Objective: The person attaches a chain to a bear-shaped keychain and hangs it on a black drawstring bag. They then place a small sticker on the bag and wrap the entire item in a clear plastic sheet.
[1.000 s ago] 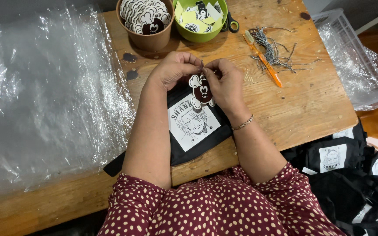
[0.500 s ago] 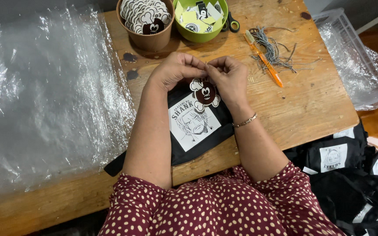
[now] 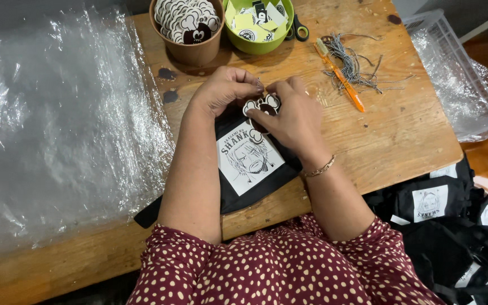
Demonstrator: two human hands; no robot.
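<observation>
A person in a dark red dotted blouse is sitting at a wooden desk [image 3: 402, 141], seen from above, and is working with both hands close together over a black cloth pouch [image 3: 252, 181] that carries a white printed square. The left hand [image 3: 224, 90] is pinching a small thin metal piece at its fingertips, its grip closed tight; the right hand [image 3: 292, 116] is holding a small cut-out tag [image 3: 261, 107], black and white with rounded ears, against the top of the pouch, fingers curled shut on it. By the look of it, the tag is being fastened to the pouch; the next move would call for fine fingertip work in a very tight spot. At twelve o'clock from the hands, a brown cup [image 3: 190, 53] is holding more such tags, and a green bowl [image 3: 261, 42] beside it is holding small paper slips. At two o'clock, an orange tool [image 3: 343, 79] is lying across a tangle of thin metal chains [image 3: 351, 65], near but apart. At nine o'clock, crinkled clear plastic sheet [image 3: 57, 130] is covering the desk. At four o'clock, off the desk's edge, more black pouches [image 3: 430, 206] are piling up. Bare wood at three o'clock is leaving open room.
</observation>
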